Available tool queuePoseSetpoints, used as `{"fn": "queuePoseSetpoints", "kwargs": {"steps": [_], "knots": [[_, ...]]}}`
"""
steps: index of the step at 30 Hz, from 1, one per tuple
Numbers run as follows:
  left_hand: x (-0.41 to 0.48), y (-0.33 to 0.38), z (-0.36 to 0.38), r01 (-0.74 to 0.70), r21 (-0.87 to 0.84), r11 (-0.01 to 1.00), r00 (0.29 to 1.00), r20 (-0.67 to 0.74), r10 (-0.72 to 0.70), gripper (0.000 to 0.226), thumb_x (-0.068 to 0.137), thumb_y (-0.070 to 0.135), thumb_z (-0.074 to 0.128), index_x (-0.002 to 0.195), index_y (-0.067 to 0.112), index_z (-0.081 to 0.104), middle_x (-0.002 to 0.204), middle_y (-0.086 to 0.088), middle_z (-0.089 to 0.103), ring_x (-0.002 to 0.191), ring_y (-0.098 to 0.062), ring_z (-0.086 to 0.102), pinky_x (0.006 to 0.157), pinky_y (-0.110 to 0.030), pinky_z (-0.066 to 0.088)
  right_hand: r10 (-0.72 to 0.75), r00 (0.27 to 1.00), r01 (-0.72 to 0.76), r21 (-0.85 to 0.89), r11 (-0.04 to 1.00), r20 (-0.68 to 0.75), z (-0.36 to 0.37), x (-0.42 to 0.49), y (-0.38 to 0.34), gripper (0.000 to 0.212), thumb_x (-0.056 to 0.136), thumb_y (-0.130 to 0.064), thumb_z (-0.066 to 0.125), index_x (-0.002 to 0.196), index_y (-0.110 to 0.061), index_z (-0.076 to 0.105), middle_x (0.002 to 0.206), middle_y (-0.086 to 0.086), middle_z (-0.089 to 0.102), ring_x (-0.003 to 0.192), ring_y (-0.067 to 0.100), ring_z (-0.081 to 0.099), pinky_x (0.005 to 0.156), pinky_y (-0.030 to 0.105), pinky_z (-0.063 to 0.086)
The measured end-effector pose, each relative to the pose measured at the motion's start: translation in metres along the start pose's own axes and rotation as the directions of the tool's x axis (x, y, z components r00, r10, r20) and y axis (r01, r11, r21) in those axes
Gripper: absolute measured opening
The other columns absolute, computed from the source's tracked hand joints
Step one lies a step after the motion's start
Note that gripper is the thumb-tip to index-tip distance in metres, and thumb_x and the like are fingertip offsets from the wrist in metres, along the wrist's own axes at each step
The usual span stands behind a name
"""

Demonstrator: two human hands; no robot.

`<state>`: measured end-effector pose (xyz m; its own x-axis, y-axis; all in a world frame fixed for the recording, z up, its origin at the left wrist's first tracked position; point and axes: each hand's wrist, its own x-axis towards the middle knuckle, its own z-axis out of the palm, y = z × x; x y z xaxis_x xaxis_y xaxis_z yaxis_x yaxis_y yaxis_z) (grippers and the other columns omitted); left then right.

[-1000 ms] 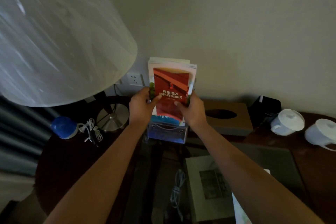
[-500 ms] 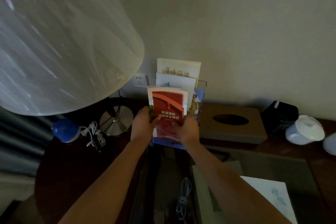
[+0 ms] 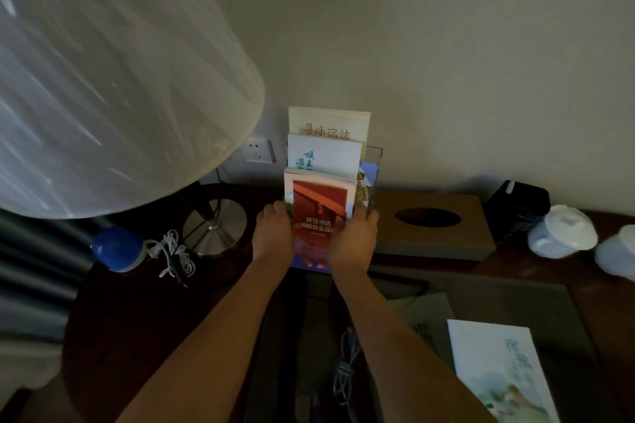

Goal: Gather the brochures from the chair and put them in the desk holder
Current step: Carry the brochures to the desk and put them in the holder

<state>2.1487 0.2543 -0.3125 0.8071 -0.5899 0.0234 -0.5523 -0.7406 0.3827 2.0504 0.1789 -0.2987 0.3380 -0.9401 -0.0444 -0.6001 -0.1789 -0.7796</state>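
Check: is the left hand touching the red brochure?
Touching. The head view shows the left hand gripping the red brochure at its left edge, thumb over the cover, no gap.

Both bare forearms reach forward from the bottom of the view and converge toward the middle. The left forearm (image 3: 220, 330) rises diagonally from the lower left, and the right forearm (image 3: 388, 330) comes from the lower right. The hands sit side by side at about the same height, backs toward the camera. The left hand (image 3: 273, 233) grips the left edge of a red brochure (image 3: 319, 203), fingers curled round it. The right hand (image 3: 354, 240) grips the right edge, thumb across the front and fingertips wrapped round the side. Both wrists are nearly straight.
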Motion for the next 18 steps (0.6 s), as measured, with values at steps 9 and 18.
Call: {"fn": "queuePoseSetpoints", "kwargs": {"steps": [9,18], "knots": [[-0.031,0.004,0.000,0.090,-0.236,0.967,0.988,-0.103,-0.118,0.028,0.089,0.013,0.056,0.113,0.002,0.048,0.118,-0.017,0.048,0.105,-0.030,0.050,0.088,-0.042,0.048,0.010,1.000,-0.010,0.243,0.970,-0.001,-0.023,0.011,0.017,0.020,0.080,-0.020,0.071,0.092,-0.015,0.056,0.095,0.001,0.065,0.087,0.018,0.064,0.069,0.027,0.050],[-0.200,0.103,0.085,0.278,-0.583,0.764,0.905,0.426,-0.004,0.019,0.084,0.004,0.055,0.088,0.023,0.054,0.100,-0.008,0.060,0.092,-0.023,0.060,0.090,-0.039,0.050,0.295,0.947,-0.313,-0.154,0.937,-0.127,-0.204,-0.050,0.202,0.024,0.080,-0.010,0.070,0.102,-0.004,0.066,0.105,0.019,0.067,0.099,0.035,0.061,0.090,0.039,0.047]]}}
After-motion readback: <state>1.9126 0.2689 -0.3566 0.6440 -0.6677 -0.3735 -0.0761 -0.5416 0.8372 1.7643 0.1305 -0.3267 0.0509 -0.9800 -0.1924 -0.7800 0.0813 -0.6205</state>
